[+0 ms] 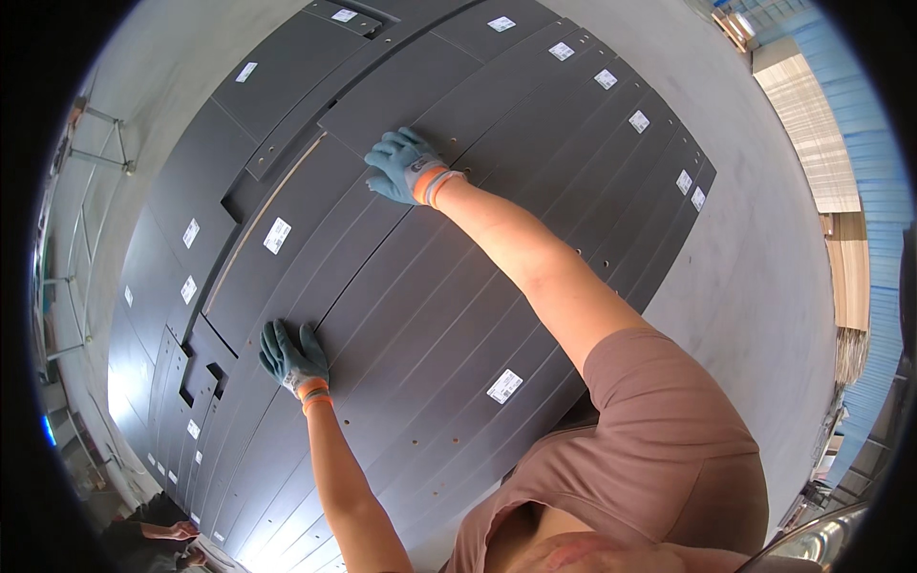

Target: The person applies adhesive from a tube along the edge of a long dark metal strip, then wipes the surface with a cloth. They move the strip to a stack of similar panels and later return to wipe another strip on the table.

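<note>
Dark grey flat panels [430, 296] spread before me side by side, with white labels and small round holes. My left hand [293, 358], in a grey-blue glove with an orange cuff, lies on a panel with its fingers outstretched. Farther off and to the right, my right hand [406, 170] wears the same kind of glove and rests spread near a panel seam. Neither hand holds anything. Between the two hands runs a dark seam. A white label [277, 235] sits just beyond my left hand, and another label [504, 386] is on a nearer panel.
At the lower left edge, another person's hand [181, 530] reaches toward the panels. A metal frame [100, 158] stands at the left. Stacks of pale sheets [807, 124] line the right, beyond the grey floor [755, 277]. Cutouts [201, 382] break the panels at the left.
</note>
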{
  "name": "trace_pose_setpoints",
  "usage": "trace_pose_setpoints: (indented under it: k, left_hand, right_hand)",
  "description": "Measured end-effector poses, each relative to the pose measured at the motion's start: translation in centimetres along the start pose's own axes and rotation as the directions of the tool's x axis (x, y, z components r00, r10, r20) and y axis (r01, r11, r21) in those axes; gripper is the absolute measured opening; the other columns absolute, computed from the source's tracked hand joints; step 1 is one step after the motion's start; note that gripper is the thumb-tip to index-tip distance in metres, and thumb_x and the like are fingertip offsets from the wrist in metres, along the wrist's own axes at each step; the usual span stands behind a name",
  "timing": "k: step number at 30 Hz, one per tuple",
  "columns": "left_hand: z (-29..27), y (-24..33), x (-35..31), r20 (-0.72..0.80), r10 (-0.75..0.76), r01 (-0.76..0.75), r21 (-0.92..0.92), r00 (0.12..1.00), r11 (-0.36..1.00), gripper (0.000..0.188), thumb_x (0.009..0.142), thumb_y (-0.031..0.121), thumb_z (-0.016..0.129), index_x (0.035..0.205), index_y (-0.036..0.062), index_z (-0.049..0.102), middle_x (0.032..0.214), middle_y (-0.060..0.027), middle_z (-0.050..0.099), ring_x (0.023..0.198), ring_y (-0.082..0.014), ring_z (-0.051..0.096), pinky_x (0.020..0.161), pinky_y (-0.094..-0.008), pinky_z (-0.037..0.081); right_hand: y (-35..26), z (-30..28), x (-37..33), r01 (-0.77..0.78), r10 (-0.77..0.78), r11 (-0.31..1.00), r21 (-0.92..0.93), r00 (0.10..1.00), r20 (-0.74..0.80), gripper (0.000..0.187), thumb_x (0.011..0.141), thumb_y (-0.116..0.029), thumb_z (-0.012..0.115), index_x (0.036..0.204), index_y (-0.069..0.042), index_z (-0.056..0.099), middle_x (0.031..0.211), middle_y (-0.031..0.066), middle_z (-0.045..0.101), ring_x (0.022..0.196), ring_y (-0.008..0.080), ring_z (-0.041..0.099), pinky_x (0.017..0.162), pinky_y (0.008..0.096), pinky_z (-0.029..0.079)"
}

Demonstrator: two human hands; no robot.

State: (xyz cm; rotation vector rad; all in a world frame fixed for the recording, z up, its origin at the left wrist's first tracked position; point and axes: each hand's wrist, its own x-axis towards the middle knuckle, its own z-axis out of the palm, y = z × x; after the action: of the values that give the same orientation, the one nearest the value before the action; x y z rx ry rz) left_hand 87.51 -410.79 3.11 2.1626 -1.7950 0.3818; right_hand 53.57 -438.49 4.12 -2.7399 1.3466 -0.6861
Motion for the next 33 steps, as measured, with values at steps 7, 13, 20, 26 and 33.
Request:
trace_pose_setpoints:
  k: [7, 13, 20, 26, 33]
  left_hand:
    - [-0.2, -0.5, -0.1, 0.075, -0.013, 0.01, 0.04, 0.997, 0.999, 0.056, 0.099, 0.04, 0.063, 0.142, 0.0043, 0.059, 0.152, -0.0138, 0.055, 0.145, -0.0335, 0.046, 0.122, -0.0517, 0.028]
    - [0.1, -0.8, -0.2, 0.106, 0.004, -0.009, 0.051, 0.994, 0.999, 0.058, 0.101, 0.041, 0.061, 0.146, 0.0048, 0.056, 0.155, -0.0142, 0.052, 0.148, -0.0334, 0.042, 0.124, -0.0516, 0.026]
    - [-0.1, -0.1, 0.0, 0.086, 0.0, -0.006, 0.066, 0.996, 0.998, 0.06, 0.101, 0.042, 0.061, 0.147, 0.0048, 0.055, 0.156, -0.0154, 0.05, 0.148, -0.035, 0.041, 0.124, -0.0516, 0.026]
    - [-0.2, -0.2, 0.0, 0.09, -0.011, 0.008, 0.04, 0.996, 0.999, 0.061, 0.1, 0.043, 0.061, 0.147, 0.0053, 0.054, 0.156, -0.0146, 0.05, 0.148, -0.0356, 0.042, 0.123, -0.0514, 0.027]
    - [-0.6, 0.4, 0.4, 0.088, -0.011, 0.005, 0.069, 0.996, 0.998, 0.06, 0.101, 0.043, 0.061, 0.147, 0.0058, 0.054, 0.156, -0.0135, 0.05, 0.149, -0.0347, 0.041, 0.123, -0.0513, 0.027]
  right_hand:
    - [-0.7, -1.0, 0.5, -0.074, 0.069, 0.997, 0.031, 0.989, 0.13, 0.046, 0.091, -0.046, 0.069, 0.122, -0.012, 0.067, 0.127, 0.0075, 0.065, 0.13, 0.0288, 0.053, 0.12, 0.0461, 0.032]
    - [-0.2, -0.1, 0.6, -0.094, 0.092, 0.995, 0.042, 0.994, 0.061, 0.044, 0.09, -0.044, 0.071, 0.118, -0.01, 0.069, 0.125, 0.007, 0.066, 0.128, 0.0277, 0.054, 0.118, 0.0432, 0.034]
    - [1.4, 0.7, 0.8, -0.072, 0.075, 0.996, 0.044, 0.996, -0.055, 0.028, 0.091, -0.041, 0.07, 0.097, -0.014, 0.07, 0.107, 0.0016, 0.067, 0.112, 0.0224, 0.057, 0.108, 0.0387, 0.04]
    - [1.0, 0.1, 0.7, -0.039, 0.04, 0.999, 0.015, 0.997, -0.068, 0.023, 0.09, -0.037, 0.071, 0.093, -0.014, 0.068, 0.1, 0.0025, 0.066, 0.105, 0.0229, 0.058, 0.103, 0.0379, 0.042]
    - [1.0, 0.1, 0.8, -0.039, 0.039, 0.999, 0.009, 0.998, -0.045, 0.019, 0.09, -0.032, 0.07, 0.093, -0.014, 0.067, 0.099, 0.0032, 0.067, 0.106, 0.0237, 0.06, 0.104, 0.0375, 0.043]
